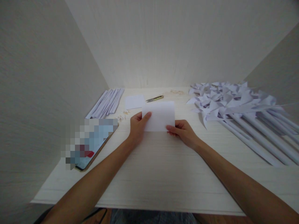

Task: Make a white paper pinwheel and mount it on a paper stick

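Note:
A plain white sheet of paper (159, 115) is held up over the middle of the table, between both hands. My left hand (138, 124) pinches its left edge, with the thumb lying on the near face. At the lower right corner, my right hand (182, 130) grips the paper between thumb and fingers. Just beyond the sheet lies a pair of thread snips (155, 99). Another white sheet (135, 101) rests flat on the table to the left of the snips.
Rolled paper sticks (107, 102) lie in a bundle at the back left. A phone (98, 144), partly pixelated, leans on the left. Paper pinwheels (224, 99) with long paper stems (252, 133) are heaped on the right. Small scraps (121, 117) lie near the phone. Walls enclose the table (149, 180).

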`<state>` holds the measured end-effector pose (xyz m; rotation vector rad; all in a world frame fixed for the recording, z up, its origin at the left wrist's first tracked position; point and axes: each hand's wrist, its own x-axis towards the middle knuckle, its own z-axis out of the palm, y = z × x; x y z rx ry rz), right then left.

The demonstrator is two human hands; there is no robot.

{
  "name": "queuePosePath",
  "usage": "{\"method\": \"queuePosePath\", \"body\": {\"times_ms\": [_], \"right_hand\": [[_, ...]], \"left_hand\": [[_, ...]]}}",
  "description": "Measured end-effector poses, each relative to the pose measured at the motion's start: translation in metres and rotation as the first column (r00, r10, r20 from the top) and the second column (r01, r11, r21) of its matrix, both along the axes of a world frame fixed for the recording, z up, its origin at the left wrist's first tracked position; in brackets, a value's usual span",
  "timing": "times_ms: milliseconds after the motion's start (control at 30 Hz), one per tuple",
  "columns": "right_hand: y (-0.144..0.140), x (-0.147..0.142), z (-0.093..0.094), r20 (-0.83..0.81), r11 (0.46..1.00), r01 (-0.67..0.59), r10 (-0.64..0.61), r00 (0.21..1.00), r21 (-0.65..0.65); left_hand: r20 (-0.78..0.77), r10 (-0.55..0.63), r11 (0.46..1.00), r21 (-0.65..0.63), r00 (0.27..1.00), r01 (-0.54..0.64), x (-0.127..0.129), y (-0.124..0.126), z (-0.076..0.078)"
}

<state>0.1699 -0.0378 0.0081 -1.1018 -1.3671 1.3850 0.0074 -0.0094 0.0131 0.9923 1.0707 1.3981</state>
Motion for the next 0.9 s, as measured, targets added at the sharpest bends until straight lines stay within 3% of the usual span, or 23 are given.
{"method": "queuePosePath", "body": {"times_ms": [100, 233, 467, 567, 700, 900], "right_hand": [[0.001, -0.001, -0.001, 0.013, 1.0, 0.015, -0.016, 1.0, 0.017], [0.001, -0.001, -0.001, 0.061, 0.997, -0.063, 0.061, 0.996, 0.036], [-0.001, -0.001, 0.002, 0.094, 0.992, -0.096, 0.088, 0.992, 0.08], [-0.001, -0.001, 0.003, 0.073, 0.994, -0.081, 0.076, 0.994, 0.076], [0.0, -0.002, 0.002, 0.045, 0.998, -0.01, 0.007, 0.999, 0.065], [0.005, 0.0, -0.006, -0.153, 0.999, 0.041, -0.035, 0.988, 0.036]], "left_hand": [[-0.102, -0.038, 0.999, 0.023, 0.994, 0.04, 0.003, -0.006, 0.002], [-0.216, -0.03, 0.999, 0.037, 0.976, 0.039, 0.005, -0.011, 0.004], [-0.37, -0.099, 0.956, 0.222, 0.924, 0.191, 0.003, -0.014, 0.006], [-0.465, -0.147, 0.898, 0.308, 0.873, 0.315, 0.002, -0.014, 0.002], [-0.628, -0.155, 0.776, 0.4, 0.762, 0.487, -0.002, -0.012, -0.006], [-0.735, -0.125, 0.674, 0.43, 0.666, 0.601, -0.005, -0.01, -0.01]]}}
